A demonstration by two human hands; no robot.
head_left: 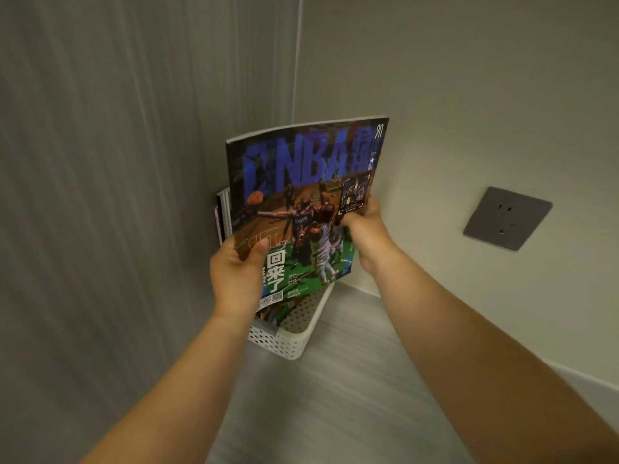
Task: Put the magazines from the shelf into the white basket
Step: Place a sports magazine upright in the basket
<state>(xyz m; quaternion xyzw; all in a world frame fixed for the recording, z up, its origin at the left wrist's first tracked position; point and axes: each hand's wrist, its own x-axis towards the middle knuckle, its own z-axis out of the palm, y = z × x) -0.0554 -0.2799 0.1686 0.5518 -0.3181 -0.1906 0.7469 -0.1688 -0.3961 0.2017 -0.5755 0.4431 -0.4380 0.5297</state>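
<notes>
A basketball magazine [301, 195] with a blue title stands upright in front of me, above the white perforated basket [294, 343] on the floor in the corner. My left hand [237, 272] grips its lower left edge, thumb on the cover. My right hand [365, 232] grips its right edge. The magazine's bottom edge reaches down into the basket, where another magazine [278, 313] shows. Behind the cover's left edge, several more magazines [222, 216] stand against the left wall; the shelf itself is hidden.
A grey panelled wall [117, 195] runs along the left and a cream wall [469, 112] along the right. A grey wall socket [507, 218] sits on the cream wall. Grey wood-look floor [335, 396] surrounds the basket.
</notes>
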